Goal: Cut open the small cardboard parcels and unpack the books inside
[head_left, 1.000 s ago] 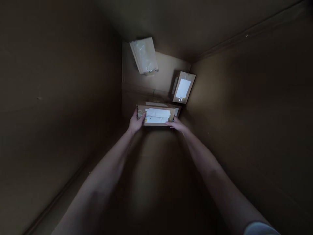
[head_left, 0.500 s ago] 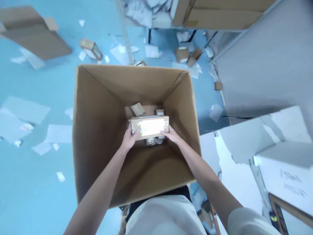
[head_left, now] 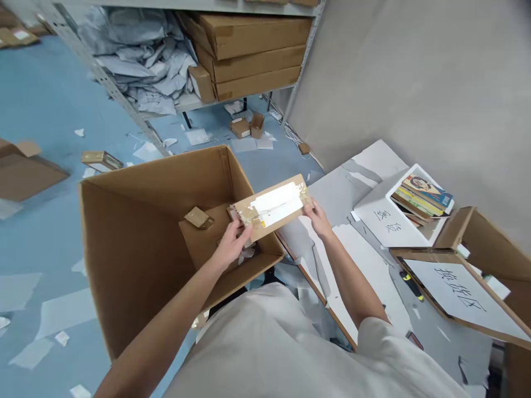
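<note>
Between both hands I hold a long, flat cardboard box [head_left: 246,209] with a white label and clear tape at its ends. My left hand [head_left: 230,243] grips its near-left end, thumb on top. At the far-right end my right hand [head_left: 317,217] is closed on it. The held box is tilted, over the right rim of a large open carton [head_left: 136,232]. Inside that carton lies a small brown box [head_left: 198,218]; other items there are partly hidden behind the held box and my left hand.
A worktable [head_left: 360,265] at right bears a white box of books [head_left: 384,221], a carton with a handwritten sign [head_left: 464,296] and a yellow-black cutter [head_left: 412,285]. Behind stands a metal shelf [head_left: 120,102] with grey parcels and stacked cartons [head_left: 257,55]. Paper scraps litter the blue floor.
Both hands have lifted the flat box up out of the large carton and carried it right, toward the worktable. The view has turned right, showing the shelf and more of the table.
</note>
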Demonstrator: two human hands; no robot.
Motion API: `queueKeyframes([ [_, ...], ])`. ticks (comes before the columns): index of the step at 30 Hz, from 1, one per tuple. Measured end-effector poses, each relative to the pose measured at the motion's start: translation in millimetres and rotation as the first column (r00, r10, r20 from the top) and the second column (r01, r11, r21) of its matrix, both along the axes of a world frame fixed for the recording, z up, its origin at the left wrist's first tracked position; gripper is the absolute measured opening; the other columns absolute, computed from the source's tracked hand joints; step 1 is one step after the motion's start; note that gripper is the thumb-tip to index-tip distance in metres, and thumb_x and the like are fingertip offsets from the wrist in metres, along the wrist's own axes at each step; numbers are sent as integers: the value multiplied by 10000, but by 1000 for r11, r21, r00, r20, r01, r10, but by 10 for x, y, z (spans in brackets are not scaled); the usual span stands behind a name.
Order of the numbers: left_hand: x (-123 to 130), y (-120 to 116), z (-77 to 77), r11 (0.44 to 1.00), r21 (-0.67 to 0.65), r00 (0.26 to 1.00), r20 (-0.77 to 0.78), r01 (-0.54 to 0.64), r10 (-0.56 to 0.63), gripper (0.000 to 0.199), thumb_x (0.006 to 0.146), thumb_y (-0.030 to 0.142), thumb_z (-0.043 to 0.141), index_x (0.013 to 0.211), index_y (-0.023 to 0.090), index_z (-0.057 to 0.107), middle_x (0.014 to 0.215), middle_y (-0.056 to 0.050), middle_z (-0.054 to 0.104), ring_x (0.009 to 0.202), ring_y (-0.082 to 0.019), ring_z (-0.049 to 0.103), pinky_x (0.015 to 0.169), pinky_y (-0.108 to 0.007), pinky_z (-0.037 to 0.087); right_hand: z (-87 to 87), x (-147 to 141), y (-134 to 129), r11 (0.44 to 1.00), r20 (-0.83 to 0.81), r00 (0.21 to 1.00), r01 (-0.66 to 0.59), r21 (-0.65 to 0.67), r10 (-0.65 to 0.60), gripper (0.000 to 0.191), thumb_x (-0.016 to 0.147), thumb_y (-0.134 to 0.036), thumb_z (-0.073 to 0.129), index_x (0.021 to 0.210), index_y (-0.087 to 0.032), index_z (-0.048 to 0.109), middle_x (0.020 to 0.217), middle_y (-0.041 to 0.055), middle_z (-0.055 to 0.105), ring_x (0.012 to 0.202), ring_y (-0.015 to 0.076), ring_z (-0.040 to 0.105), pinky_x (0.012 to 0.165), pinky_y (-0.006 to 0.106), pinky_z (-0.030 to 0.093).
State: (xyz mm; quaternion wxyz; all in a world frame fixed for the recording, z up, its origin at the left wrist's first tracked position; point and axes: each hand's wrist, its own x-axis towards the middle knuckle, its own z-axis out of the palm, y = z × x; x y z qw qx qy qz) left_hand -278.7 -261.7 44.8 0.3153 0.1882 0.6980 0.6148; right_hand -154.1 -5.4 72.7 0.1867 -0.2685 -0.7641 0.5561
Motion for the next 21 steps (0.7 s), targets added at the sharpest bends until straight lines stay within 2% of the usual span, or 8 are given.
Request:
queueKeyframes([
  [2,249,402,16,993,68,991,83,101,-107,671,837,553,551,1416,252,399,1335,-83,561,1107,-223,608,960,-385,502,1,290,372,998,20,998,60,-35,-60,729,743,-722,526,1292,-244,549,1209,61,635,1079,241,581,895,391,510],
  [4,469,796,3,987,75,977,155,139,-149,662,848,545,545,1423,263,378,1350,-75,554,1113,-221,607,949,-377,511,-39,558,719,992,53,993,111,-64,-108,725,748,-724,515,1282,-236,559,1177,63,644,1053,237,589,884,388,514],
  [8,795,1497,-67,985,29,947,272,173,-174,635,870,514,538,1435,299,344,1353,-60,559,1148,-234,586,919,-377,521,-182,977,1308,983,93,982,170,-73,-163,692,773,-709,496,1269,-231,572,1213,72,623,1073,241,577,883,386,512],
  [11,953,1916,-167,986,-12,934,322,168,-155,614,883,517,521,1432,304,347,1406,-64,509,1205,-246,545,904,-366,518,-323,1154,1671,979,127,974,195,-67,-185,684,782,-704,488,1274,-236,568,1209,73,623,1069,238,578,870,373,517],
  [16,1113,2397,-471,987,-86,910,405,139,-93,653,873,588,491,1447,335,312,1449,-64,460,1266,-246,494,895,-346,510,-691,1242,2112,968,176,958,241,-72,-226,674,773,-695,498,1259,-235,578,1146,73,647,1009,227,600,835,364,530],
  [19,1166,2541,-693,980,-154,885,463,124,-39,664,867,603,488,1449,348,296,1447,-66,461,1272,-247,485,900,-357,500,-983,1253,2226,964,221,947,255,-76,-233,690,753,-699,515,1230,-206,590,1114,90,658,973,237,613,845,395,530],
  [21,1195,2574,-805,975,-190,882,472,116,-13,664,857,592,515,1441,361,301,1453,-63,452,1279,-250,474,901,-359,491,-1155,1271,2249,962,229,948,252,-109,-222,711,745,-702,518,1240,-194,570,1159,106,638,1009,246,607,870,410,524],
])
